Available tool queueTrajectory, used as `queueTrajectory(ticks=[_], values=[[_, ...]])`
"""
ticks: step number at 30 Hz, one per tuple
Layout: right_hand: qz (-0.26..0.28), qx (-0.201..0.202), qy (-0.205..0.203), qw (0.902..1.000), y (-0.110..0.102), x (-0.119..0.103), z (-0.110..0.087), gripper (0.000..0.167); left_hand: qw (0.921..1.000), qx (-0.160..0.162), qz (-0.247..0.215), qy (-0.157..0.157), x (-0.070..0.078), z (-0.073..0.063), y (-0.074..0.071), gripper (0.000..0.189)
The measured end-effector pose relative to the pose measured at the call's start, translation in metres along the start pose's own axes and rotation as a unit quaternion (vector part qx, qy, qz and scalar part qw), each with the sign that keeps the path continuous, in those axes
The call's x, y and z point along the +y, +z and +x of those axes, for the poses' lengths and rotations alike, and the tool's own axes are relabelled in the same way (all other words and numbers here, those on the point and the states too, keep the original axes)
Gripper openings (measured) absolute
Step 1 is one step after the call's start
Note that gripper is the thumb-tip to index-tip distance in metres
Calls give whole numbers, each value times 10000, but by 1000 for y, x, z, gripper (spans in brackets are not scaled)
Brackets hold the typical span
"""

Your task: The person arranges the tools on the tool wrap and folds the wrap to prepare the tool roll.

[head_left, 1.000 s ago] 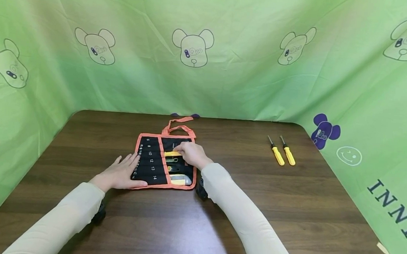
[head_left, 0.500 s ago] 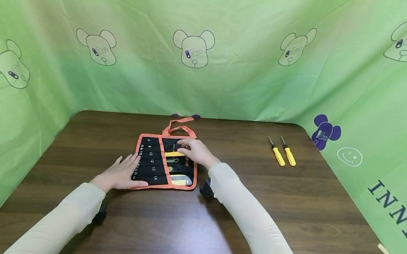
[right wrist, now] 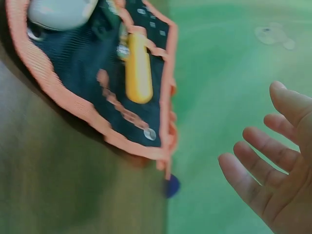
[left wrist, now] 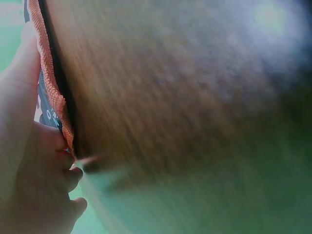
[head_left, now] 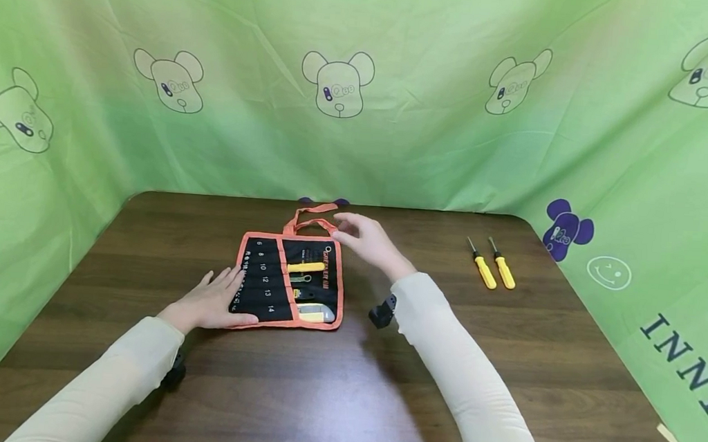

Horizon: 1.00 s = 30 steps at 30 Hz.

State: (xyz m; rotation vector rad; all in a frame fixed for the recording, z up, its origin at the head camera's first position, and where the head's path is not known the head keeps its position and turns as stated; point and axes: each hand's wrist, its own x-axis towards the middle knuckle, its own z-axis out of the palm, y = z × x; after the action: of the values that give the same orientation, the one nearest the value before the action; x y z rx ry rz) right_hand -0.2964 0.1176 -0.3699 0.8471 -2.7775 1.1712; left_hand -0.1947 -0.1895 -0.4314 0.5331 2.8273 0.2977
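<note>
A black tool roll (head_left: 333,285) with orange edging lies unfolded on the table, its pockets marked with numbers. My left hand (head_left: 213,302) rests flat on its left edge, fingers spread. In one pocket sits a tool with a yellow handle (head_left: 305,267); its lower part is hidden. Beneath it are a small ring-ended tool (head_left: 301,279) and a utility knife (head_left: 315,313). My right hand (head_left: 367,241) hovers near the roll's upper right corner, beside the orange tie strap (head_left: 314,209). Its fingers are loosely bent and hold nothing, as the right wrist view shows.
Two yellow-handled screwdrivers, one on the left (head_left: 484,273) and one on the right (head_left: 504,272), lie side by side toward the table's back right. A green printed cloth (head_left: 396,155) hangs behind the brown wooden table (head_left: 265,394) and along its sides.
My right hand has let go of the yellow handle and moved up and right, off the pocket. The left hand and the tool roll have stayed in place.
</note>
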Motion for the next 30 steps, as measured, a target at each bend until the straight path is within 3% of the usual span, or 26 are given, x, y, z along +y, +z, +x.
queueTrajectory(ticks=[9, 17, 25, 30], values=[[171, 573, -71, 9982, -41, -3, -11, 45, 10000, 8, 28, 3, -1, 1, 2, 107], [288, 1028, -50, 9943, -65, 12, -25, 44, 10000, 53, 71, 14, -1, 1, 2, 107], [585, 1319, 113, 9895, -88, 31, -37, 46, 10000, 65, 55, 32, -1, 0, 2, 105], [708, 1560, 407, 9844, -109, 26, -54, 46, 10000, 70, 43, 34, -1, 0, 2, 106]])
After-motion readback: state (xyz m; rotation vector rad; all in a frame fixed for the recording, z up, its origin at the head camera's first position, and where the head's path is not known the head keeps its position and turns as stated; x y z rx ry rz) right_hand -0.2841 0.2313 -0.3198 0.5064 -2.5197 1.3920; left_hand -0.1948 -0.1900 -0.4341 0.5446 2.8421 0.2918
